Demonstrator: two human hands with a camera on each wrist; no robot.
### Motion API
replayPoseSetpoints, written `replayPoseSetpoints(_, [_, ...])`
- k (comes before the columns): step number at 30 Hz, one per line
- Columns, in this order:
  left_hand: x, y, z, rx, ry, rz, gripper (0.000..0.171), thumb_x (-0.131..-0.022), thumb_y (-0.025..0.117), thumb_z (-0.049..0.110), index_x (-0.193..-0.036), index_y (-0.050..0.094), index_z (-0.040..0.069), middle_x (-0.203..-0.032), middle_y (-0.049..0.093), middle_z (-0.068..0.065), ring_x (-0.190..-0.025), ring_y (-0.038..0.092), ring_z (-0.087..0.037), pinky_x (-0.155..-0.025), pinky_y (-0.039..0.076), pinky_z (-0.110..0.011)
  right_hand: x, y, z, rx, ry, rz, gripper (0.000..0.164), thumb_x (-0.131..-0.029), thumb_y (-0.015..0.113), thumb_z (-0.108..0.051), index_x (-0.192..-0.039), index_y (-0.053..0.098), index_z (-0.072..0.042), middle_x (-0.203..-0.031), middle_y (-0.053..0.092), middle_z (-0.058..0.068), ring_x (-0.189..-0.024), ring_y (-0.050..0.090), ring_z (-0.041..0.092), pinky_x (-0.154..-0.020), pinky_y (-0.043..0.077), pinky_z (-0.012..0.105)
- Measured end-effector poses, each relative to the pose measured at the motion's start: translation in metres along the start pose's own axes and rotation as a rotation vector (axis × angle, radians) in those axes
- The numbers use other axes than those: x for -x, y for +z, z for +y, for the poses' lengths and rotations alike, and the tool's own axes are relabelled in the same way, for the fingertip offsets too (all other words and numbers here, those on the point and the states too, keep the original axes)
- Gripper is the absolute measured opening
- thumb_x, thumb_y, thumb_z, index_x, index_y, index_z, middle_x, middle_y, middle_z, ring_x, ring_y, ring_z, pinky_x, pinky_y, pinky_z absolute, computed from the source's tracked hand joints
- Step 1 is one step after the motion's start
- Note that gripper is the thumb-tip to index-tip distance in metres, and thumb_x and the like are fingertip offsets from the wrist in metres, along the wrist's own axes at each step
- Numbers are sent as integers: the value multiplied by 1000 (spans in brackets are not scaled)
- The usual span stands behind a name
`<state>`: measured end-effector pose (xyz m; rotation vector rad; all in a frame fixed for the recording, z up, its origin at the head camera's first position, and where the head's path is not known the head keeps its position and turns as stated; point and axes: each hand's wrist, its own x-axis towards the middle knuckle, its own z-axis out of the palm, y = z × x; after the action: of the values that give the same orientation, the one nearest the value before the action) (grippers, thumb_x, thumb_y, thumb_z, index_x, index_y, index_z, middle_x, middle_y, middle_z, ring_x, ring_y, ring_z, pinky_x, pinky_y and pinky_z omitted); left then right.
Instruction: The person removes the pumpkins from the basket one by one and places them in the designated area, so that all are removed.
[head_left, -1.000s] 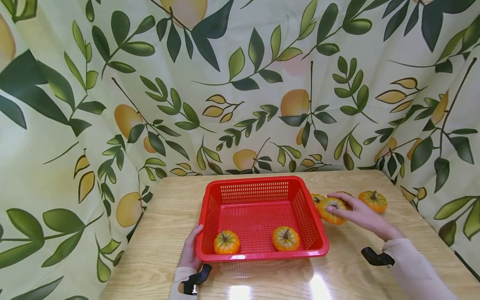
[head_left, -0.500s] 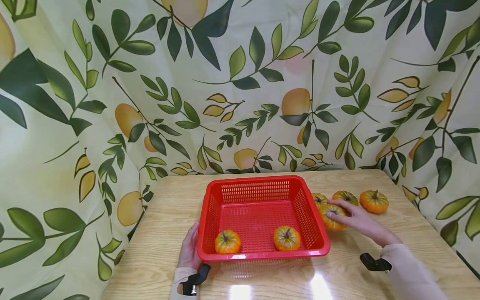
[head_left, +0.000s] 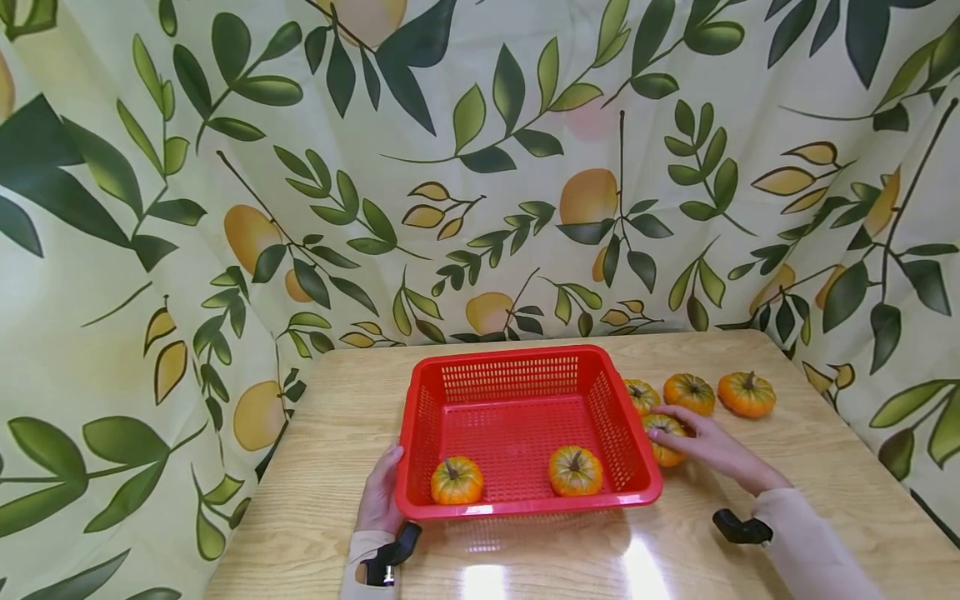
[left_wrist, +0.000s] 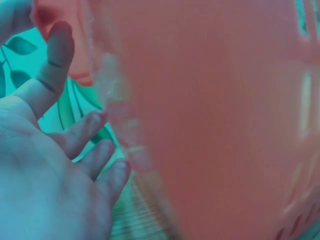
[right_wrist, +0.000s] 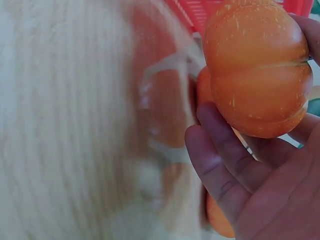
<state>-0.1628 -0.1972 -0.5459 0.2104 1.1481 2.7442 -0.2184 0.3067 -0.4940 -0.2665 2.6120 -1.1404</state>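
A red plastic basket stands on the table with two small orange-yellow pumpkins inside, the left pumpkin and the right pumpkin. My left hand is at the basket's left side; in the left wrist view its fingertips touch the outer wall, fingers loosely extended. Just outside the basket's right side, my right hand holds another pumpkin between thumb and fingers. In the right wrist view this pumpkin shows its smooth orange side, and the hand's fingers curve along it.
Beyond the right hand sit three more pumpkins: one partly behind the basket rim, a middle pumpkin and a right pumpkin. A leaf-and-fruit patterned curtain borders the wooden table at the back and sides.
My right hand has come down and slightly nearer with its pumpkin, and the middle pumpkin behind it now shows. The left hand stays at the basket's side.
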Motion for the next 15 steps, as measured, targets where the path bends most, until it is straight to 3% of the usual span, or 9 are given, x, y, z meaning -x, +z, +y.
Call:
replayPoseSetpoints(2, [1,1,1,0,2,15,29,-107,38,24,-125,62,27,-120,68,11,-113,62,-7,-104,48,-23,-1,2,3,1,12,-6,67,-100,58,-49,-151,41,-10,-158,33,32,-141,34,56,-99,38,77])
replayPoseSetpoints(8, [5,3,5,-13,6,159,23,-106,43,31,-117,62,29,-116,71,13,-109,64,-6,-102,50,-24,-2,10,8,1,57,-10,71,-99,58,-51,-152,38,-10,-159,27,35,-140,31,58,-102,33,79])
replayPoseSetpoints(15, [7,6,8,-25,-8,193,27,-105,42,36,-122,62,29,-119,69,14,-113,62,-6,-105,48,-26,-1,14,8,-23,61,-1,71,-98,61,-49,-151,39,-7,-159,24,37,-142,27,59,-105,28,80])
